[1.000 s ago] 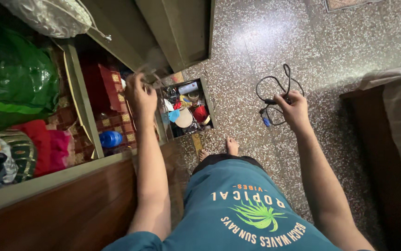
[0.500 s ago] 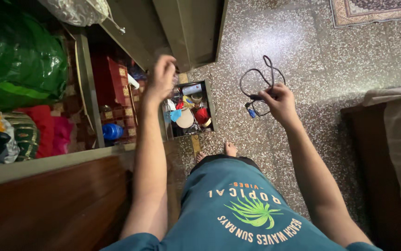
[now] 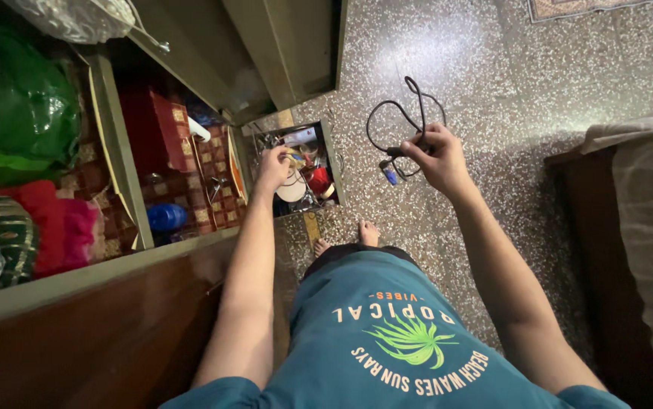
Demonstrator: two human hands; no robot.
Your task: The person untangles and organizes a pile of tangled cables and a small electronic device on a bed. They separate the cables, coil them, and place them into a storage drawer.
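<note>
While it hangs above the speckled stone floor (image 3: 493,68), the thin black cable with a small blue plug end (image 3: 402,129) loops upward in one loose coil and trails down to the plug just below the fingers. The right hand (image 3: 436,155) pinches this cable, fingers closed around a dark connector at the loop's base. One cable shows, with one blue end.

Beside the cable, towards the cabinet, sits an open metal drawer (image 3: 331,163) crowded with small items: a round white piece, something red, a few pale packets, too jumbled to count. The left hand (image 3: 273,165) reaches into the drawer's near edge with fingers curled together; whether it grips anything I cannot tell.

Further from the cable, past the drawer, the open olive-green metal cupboard (image 3: 118,144) holds a red box on a red-and-cream checked cloth (image 3: 205,182), one blue rounded object (image 3: 167,217) and a white item near the door edge. Beyond that, a large shiny green plastic bag (image 3: 16,113) and one pink-red folded cloth (image 3: 54,227) fill the next compartment.

Below the cable, two bare feet (image 3: 349,238) stand on the floor, and a dark wooden piece of furniture with a pale cover (image 3: 644,227) lies on its far side.
</note>
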